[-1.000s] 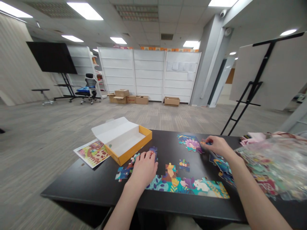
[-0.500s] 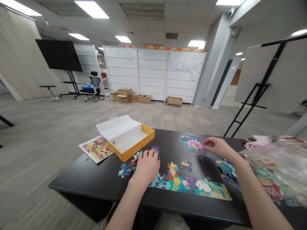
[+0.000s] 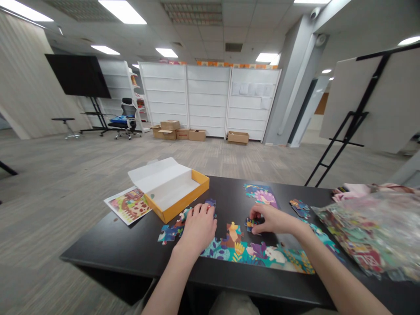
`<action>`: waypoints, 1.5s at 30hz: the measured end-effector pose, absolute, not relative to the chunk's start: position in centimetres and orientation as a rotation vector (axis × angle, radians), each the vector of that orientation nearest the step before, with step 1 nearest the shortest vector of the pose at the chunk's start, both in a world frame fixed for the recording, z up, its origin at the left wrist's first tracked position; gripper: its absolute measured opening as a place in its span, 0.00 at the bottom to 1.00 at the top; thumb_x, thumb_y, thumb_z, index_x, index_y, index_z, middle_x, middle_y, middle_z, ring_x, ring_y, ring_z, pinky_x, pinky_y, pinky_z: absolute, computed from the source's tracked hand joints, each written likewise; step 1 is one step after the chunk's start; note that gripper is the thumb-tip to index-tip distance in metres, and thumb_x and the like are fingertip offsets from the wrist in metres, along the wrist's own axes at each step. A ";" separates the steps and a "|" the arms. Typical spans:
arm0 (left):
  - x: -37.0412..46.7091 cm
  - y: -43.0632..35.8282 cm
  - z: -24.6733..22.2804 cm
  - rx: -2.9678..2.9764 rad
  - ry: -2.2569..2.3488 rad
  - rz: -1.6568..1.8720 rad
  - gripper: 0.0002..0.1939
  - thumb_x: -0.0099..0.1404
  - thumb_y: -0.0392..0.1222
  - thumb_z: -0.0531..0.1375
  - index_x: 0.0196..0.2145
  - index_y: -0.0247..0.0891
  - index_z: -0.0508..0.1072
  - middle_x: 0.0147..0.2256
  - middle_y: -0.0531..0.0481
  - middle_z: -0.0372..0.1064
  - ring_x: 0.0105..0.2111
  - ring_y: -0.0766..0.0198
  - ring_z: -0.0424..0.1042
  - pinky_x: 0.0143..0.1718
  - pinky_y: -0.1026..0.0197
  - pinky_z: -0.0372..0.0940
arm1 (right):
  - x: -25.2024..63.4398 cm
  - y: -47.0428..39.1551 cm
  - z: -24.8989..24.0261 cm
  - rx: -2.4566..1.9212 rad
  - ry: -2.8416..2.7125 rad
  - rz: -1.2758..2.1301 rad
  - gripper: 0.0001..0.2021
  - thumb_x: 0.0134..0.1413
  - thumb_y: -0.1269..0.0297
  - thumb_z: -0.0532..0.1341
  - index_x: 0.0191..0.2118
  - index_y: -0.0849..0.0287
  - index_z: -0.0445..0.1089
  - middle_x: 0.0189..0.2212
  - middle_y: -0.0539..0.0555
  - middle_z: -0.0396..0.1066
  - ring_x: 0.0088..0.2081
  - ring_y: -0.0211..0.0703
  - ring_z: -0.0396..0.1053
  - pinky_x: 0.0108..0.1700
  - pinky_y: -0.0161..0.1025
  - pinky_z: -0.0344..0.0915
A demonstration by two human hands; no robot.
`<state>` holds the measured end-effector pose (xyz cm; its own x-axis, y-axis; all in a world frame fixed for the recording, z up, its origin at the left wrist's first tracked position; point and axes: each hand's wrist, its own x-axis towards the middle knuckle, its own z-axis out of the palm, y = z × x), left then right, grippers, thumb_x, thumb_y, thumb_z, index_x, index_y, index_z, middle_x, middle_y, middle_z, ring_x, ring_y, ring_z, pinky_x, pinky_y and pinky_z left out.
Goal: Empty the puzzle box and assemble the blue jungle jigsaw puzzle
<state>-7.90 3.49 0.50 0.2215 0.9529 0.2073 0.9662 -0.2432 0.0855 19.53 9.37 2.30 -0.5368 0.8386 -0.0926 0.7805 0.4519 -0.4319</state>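
Note:
My left hand (image 3: 199, 227) lies palm down over loose puzzle pieces (image 3: 168, 234) left of the middle, its fingers spread a little. Between the thumb and fingers of my right hand (image 3: 269, 219) is a small joined puzzle part (image 3: 251, 225), partly covered by the fingers. Nearer me runs a joined puzzle strip (image 3: 259, 255) with flowers and a white rabbit; an orange animal piece (image 3: 234, 232) rises from it. Behind my right hand lies a joined section with a pink peacock (image 3: 265, 197). More pieces (image 3: 300, 207) lie to the right, some behind my right forearm.
An open yellow box (image 3: 183, 197) with a white inside stands at the table's back left, beside a picture sheet (image 3: 128, 204). Clear plastic bags (image 3: 377, 227) of pieces cover the right side of the black table (image 3: 108, 245). Shelves and cartons stand beyond.
My right hand has moved left and toward me, from beside the peacock section to the small puzzle part, and its fingers have closed around it. My left hand has stayed in place.

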 end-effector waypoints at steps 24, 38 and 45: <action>-14.6 3.6 1.5 -2.136 -1.812 -0.957 0.14 0.71 0.44 0.51 0.41 0.39 0.75 0.42 0.46 0.78 0.45 0.53 0.74 0.45 0.54 0.68 | 27.5 13.4 2.8 -1.518 -1.831 0.247 0.09 0.58 0.63 0.56 0.42 0.57 0.68 0.33 0.54 0.76 0.34 0.44 0.73 0.38 0.38 0.65; -19.2 2.8 3.8 -1.741 -1.784 -1.405 0.17 0.72 0.49 0.53 0.49 0.36 0.72 0.40 0.45 0.76 0.35 0.59 0.75 0.42 0.58 0.67 | 32.1 15.3 -0.7 -2.292 -1.835 -0.149 0.13 0.57 0.60 0.57 0.43 0.58 0.75 0.42 0.63 0.76 0.43 0.57 0.73 0.38 0.43 0.64; -19.1 1.0 2.7 -2.175 -1.797 -0.936 0.16 0.73 0.50 0.50 0.42 0.42 0.74 0.39 0.49 0.78 0.38 0.58 0.77 0.40 0.60 0.65 | 31.7 14.7 -0.6 -2.347 -1.862 -0.204 0.16 0.58 0.57 0.56 0.43 0.56 0.78 0.47 0.66 0.73 0.47 0.64 0.69 0.41 0.49 0.66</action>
